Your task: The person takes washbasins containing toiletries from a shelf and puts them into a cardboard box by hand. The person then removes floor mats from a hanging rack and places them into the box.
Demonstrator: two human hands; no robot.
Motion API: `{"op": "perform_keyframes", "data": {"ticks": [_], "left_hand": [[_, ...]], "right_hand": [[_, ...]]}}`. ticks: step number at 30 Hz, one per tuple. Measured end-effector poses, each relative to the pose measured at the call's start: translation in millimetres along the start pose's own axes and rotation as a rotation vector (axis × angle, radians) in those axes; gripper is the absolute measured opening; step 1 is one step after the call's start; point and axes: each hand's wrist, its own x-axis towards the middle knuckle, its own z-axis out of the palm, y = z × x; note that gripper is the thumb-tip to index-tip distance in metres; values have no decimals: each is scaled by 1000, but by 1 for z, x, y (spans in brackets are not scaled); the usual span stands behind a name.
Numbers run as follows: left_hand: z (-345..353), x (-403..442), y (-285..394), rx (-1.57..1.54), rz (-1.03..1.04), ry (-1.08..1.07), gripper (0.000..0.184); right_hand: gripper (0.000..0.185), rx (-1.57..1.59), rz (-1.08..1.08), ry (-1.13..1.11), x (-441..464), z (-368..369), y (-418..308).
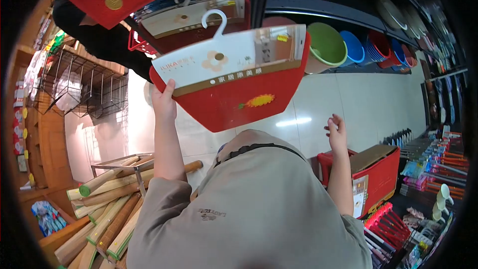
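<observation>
My left hand (164,100) is closed on the left edge of a red mat (224,102), thumb over its front. The mat has a white and brown card header with a white hook on top and a yellow and orange motif near its lower edge. Behind its top edge shows a similar mat (194,17) with its own white hook. To the right of the mat and apart from it, my right hand (336,128) is raised with its fingers apart, holding nothing. Below it stands a red container (381,172) with brown cardboard in it.
Rolled bamboo mats (107,211) lie in a metal frame at lower left. A wire rack (94,82) stands at left, near a person in black (112,42). Buckets (326,45) line the shelf at upper right. Brushes (386,229) are at lower right.
</observation>
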Motion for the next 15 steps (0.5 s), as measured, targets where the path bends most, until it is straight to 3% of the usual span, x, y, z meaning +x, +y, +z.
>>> {"op": "perform_keyframes", "data": {"ticks": [8, 15], "left_hand": [[-24, 86, 28, 24, 65, 5, 38], [-52, 143, -10, 88, -48, 1, 36]], "right_hand": [[39, -28, 115, -65, 7, 25, 20], [40, -30, 162, -43, 5, 15, 25]]}}
